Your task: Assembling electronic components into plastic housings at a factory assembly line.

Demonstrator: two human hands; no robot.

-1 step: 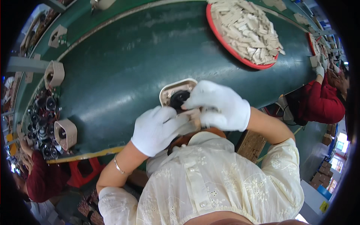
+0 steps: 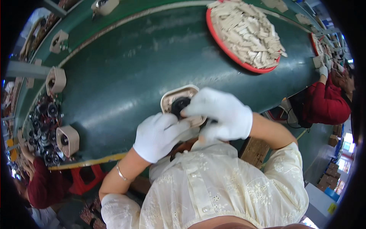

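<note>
A beige plastic housing (image 2: 166, 100) with rounded corners lies tilted in front of my chest, its hollow side up. Inside it sits a round black part that looks like a speaker (image 2: 179, 105). My left hand (image 2: 158, 134), in a white knit glove, closes on the housing's near left edge. From the right, my gloved right hand (image 2: 223, 113) reaches over the housing, its fingers bent and closed at the speaker's right edge. Whatever those fingers pinch is hidden, and the hand is slightly blurred.
On the green work surface (image 2: 126, 84), a red basin (image 2: 228, 49) heaped with beige strips stands at the far right. More beige housings (image 2: 68, 141) and a pile of black speakers (image 2: 47, 122) are at left. Co-workers in dark red (image 2: 324, 103) sit on both sides.
The view has shifted slightly. My right hand has moved a little relative to the housing, and more of the housing's near edge shows between my hands.
</note>
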